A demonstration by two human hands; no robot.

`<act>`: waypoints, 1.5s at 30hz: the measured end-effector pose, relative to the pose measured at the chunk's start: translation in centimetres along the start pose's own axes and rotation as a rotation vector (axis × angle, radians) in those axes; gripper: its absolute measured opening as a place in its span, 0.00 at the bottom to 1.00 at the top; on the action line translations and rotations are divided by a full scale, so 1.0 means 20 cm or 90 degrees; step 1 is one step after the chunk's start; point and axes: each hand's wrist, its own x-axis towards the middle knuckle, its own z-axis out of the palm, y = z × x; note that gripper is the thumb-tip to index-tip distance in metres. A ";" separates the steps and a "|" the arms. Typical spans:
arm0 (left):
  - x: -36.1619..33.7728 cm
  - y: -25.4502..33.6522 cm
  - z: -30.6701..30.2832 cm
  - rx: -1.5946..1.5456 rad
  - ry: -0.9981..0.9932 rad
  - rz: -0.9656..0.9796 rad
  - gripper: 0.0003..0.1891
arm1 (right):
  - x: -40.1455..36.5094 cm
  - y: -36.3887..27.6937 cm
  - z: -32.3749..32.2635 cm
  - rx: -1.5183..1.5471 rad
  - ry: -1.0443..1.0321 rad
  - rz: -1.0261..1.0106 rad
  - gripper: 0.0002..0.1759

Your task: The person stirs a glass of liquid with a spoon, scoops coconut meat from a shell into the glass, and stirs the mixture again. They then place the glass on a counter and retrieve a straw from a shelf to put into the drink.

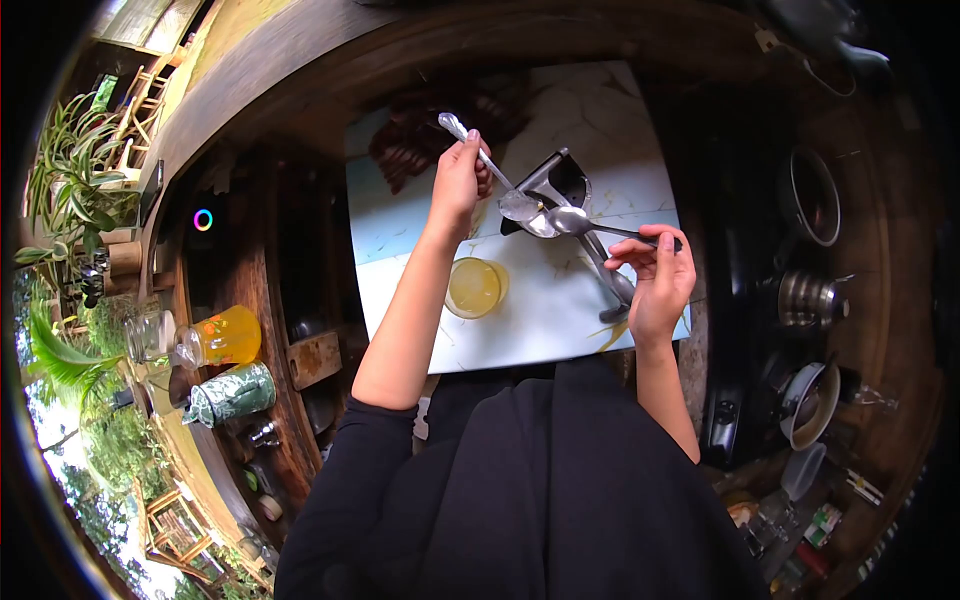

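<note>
My left hand (461, 184) pinches the handle of a large spoon (519, 205), its bowl pointing down toward the table's middle. In my right hand (658, 278) is the dark handle of a second spoon (570, 221). The two bowls are close together over a metal press-like tool (611, 268) lying on the marble-patterned table (480, 345). Whether the spoons touch the tool, I cannot tell. A glass of yellow liquid (473, 288) stands beside my left forearm.
A dark red patterned cloth (400, 150) lies at the table's far left. Left of the table are an orange-filled jar (230, 335) and a green mottled container (232, 394). To the right stand a black stove (727, 370), a steel pot (812, 298) and a pan (811, 405).
</note>
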 end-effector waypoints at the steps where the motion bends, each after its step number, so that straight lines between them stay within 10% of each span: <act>1: 0.00 0.00 0.01 0.006 0.005 -0.004 0.17 | 0.00 0.00 0.00 -0.002 -0.017 0.009 0.16; 25: -0.11 0.04 -0.05 0.039 0.003 -0.003 0.17 | 0.08 -0.03 -0.02 0.002 0.030 -0.014 0.16; 45: -0.62 0.01 -0.28 0.444 0.266 0.346 0.21 | -0.21 0.01 0.23 -0.083 -0.217 0.034 0.14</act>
